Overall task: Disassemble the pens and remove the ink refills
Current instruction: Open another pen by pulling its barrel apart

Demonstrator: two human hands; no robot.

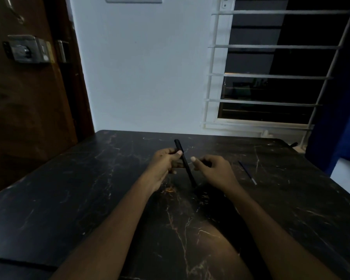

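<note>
From my remote seat, the dark marble table [85, 203] fills the lower half of the view, with both forearms reaching out over it toward the far edge. The left hand [164, 164] grips a black pen [185, 165], thumb pressed on the barrel's upper part and the other fingers curled in behind it. The right hand [214, 170] sits just beside the pen on its right. Its thumb points at the barrel but seems not quite to touch it, and its fingers are curled. There may be a small dark piece tucked in them, though I cannot tell in this dim light. The pen's long axis runs from its far end, above the left thumb, down and slightly rightward toward me, so its lower end hangs free between the two hands and nearer the right one. I judge that end is what the right hand must take to twist or pull. Well off to the right, a thin ink refill [247, 172] lies flat on the table, apart from both hands.
</note>
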